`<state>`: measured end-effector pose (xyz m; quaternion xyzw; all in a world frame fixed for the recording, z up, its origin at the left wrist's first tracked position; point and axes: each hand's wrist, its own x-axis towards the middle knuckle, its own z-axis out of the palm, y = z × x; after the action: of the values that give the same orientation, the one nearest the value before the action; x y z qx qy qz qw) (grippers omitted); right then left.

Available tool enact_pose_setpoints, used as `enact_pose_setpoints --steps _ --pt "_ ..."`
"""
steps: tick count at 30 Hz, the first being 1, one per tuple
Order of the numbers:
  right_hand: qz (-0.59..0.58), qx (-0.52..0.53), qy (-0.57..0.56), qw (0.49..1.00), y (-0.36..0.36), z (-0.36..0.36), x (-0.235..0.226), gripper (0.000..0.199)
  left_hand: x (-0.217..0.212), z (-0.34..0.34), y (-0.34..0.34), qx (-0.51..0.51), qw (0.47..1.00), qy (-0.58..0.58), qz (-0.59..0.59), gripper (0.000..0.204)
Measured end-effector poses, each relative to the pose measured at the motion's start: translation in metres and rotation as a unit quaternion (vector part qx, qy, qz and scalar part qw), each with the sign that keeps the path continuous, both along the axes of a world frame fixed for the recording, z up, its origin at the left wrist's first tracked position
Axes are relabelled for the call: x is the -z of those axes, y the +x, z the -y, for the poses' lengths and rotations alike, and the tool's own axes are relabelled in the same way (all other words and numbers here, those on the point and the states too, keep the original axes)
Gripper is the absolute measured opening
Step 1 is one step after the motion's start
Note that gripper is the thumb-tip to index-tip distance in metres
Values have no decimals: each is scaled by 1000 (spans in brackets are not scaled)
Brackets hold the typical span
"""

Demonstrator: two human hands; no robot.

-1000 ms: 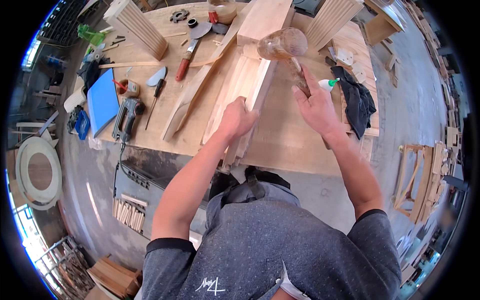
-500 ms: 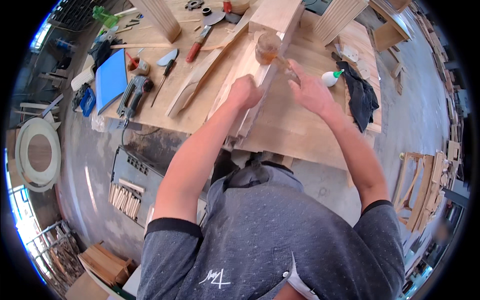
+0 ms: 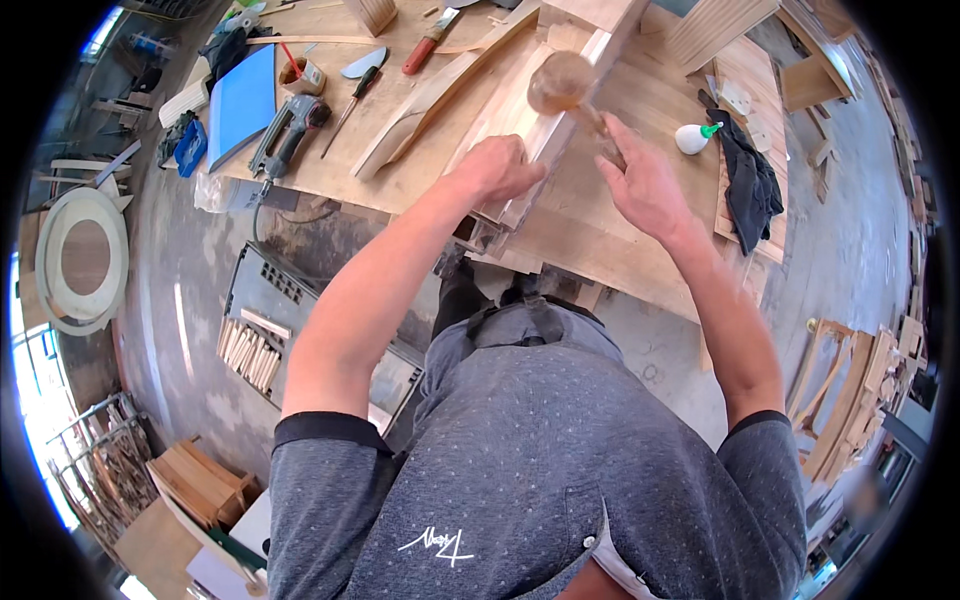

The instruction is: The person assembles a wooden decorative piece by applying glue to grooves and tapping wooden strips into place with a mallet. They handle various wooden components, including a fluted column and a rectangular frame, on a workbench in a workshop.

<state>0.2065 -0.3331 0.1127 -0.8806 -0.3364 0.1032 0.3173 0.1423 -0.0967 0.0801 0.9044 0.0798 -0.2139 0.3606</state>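
Grey concrete floor (image 3: 170, 380) spreads around a broad, pale wooden workbench (image 3: 640, 245). Ahead of the worker, at twelve o'clock, lies the long, pale, straight-edged timber piece (image 3: 505, 112). The right hand (image 3: 645, 185) is wrapped round the handle of a round-headed brown wooden mallet (image 3: 561, 82), its head over the timber; contact is unclear. The left hand (image 3: 497, 168) curls against the near stretch; I can't tell whether it's gripping. I'd judge short, square blows best, the left fingers well clear. Toward half past ten, a small brown-stained cup (image 3: 312, 80) holds a thin red stick (image 3: 290, 58); its level is hidden. Around half past one stands a white, green-nozzled squeeze bottle (image 3: 690, 139), contents unseen.
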Motion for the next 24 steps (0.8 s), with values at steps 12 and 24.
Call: enact_pose_setpoints --steps 12,24 --pt "-37 -67 -61 995 -35 -1 -15 60 40 11 -97 -43 943 134 302 47" --pt "-31 -108 -61 992 -47 6 -23 65 45 11 -94 -43 937 125 323 32"
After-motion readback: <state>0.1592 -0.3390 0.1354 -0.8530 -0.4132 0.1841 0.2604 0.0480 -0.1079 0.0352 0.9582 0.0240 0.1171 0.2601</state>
